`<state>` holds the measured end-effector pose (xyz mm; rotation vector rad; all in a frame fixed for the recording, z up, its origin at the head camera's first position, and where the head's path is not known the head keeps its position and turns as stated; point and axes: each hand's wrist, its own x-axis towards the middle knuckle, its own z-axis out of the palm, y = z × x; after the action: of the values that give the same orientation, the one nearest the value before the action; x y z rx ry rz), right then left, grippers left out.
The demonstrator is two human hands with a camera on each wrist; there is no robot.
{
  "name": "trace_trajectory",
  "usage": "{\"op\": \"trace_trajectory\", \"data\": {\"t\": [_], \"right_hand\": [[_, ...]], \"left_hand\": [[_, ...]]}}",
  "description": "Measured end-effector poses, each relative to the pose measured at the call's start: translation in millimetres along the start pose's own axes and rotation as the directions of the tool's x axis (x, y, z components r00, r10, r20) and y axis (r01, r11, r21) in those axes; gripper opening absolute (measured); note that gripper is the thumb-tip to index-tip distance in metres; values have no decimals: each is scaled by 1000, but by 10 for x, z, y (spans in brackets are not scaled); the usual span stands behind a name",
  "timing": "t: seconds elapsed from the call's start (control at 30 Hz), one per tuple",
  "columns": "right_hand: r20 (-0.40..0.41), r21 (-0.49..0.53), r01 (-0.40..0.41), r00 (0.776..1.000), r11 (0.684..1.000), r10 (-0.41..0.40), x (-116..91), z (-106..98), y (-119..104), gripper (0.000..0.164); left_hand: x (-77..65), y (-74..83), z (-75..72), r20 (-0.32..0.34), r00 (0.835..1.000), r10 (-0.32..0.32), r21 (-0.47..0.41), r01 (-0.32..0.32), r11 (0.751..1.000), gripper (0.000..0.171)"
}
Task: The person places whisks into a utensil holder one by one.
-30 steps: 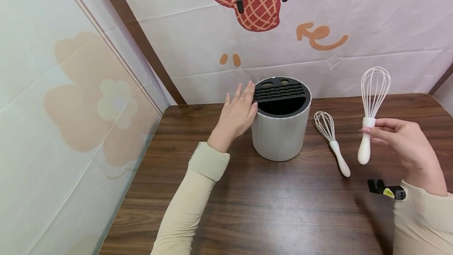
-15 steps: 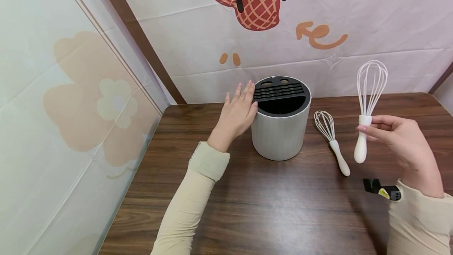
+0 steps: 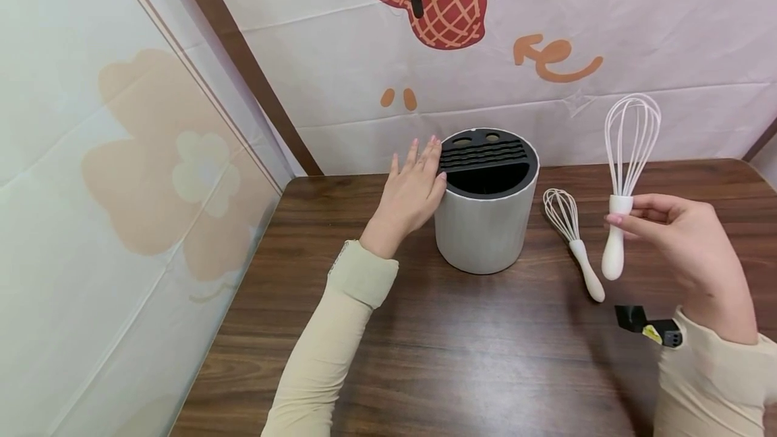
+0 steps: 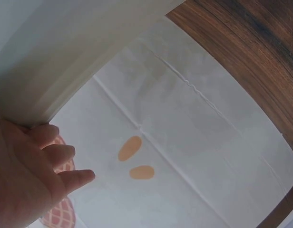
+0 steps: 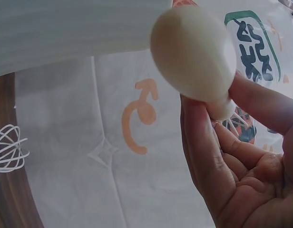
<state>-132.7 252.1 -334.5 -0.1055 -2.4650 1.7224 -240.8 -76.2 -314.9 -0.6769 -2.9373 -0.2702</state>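
My left hand [image 3: 413,191] rests against the left side of a white round utensil holder [image 3: 482,235], its fingers straight along the rim. The holder's black top has slots, two round holes and a wide half-moon opening. My right hand [image 3: 692,241] pinches a white whisk [image 3: 620,204] at the top of its handle, wires pointing up, raised above the table. In the right wrist view the handle's rounded end [image 5: 191,52] faces the camera between thumb and fingers. A smaller white whisk [image 3: 578,251] lies on the table between the holder and my right hand.
The brown wooden table [image 3: 473,356] meets a printed white cloth backdrop [image 3: 328,46] right behind the holder. Another cloth panel [image 3: 61,221] with a flower print borders the left side. A small black device [image 3: 649,326] is fixed at my right cuff.
My right hand has moved slightly left and up with the whisk, closer to the holder. My left hand, the holder and the smaller whisk have stayed in place.
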Motion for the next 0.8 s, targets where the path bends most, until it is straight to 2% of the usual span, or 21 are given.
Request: {"op": "trace_trajectory", "data": {"t": [0.33, 0.8], "right_hand": [[-20, -65, 36, 999, 997, -38, -28, 92, -82, 10], [-28, -72, 101, 994, 992, -103, -80, 196, -207, 14]], "left_hand": [[0, -4, 1, 13, 1000, -8, 13, 8, 1000, 56], [-4, 6, -5, 2, 1000, 1, -2, -1, 1000, 56]]}}
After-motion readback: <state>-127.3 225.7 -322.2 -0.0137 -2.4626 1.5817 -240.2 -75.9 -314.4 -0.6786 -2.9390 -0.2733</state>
